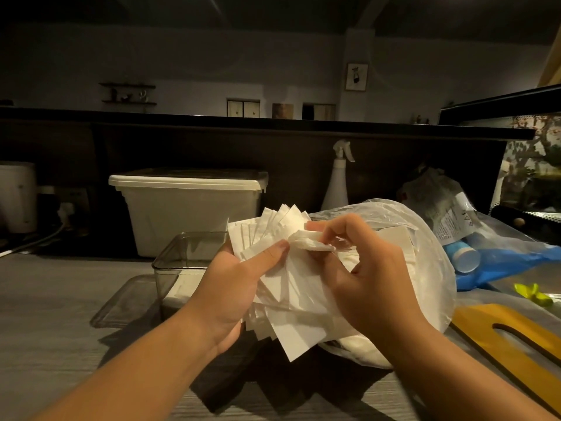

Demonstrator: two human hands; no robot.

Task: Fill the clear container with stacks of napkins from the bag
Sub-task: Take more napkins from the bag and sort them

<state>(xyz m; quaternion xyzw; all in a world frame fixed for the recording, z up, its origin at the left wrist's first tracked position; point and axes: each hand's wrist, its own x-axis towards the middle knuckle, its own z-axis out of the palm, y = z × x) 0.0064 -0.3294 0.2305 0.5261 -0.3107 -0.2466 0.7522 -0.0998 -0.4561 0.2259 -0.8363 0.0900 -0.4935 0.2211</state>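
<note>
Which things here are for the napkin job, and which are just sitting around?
For the job: napkins, gripped by the left hand and pinched by the right hand; clear container; plastic bag.
Just lying about: spray bottle; white lidded tub; yellow board; blue-capped bottle.

1 napkin stack (291,294), 1 clear container (186,253), 1 bag (431,262), 1 white tub (188,208), 1 spray bottle (337,185)

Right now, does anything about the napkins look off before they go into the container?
Yes. The napkin stack in the left hand is fanned out, corners splayed rather than squared. The right hand pinches one crumpled napkin at its top edge.
</note>
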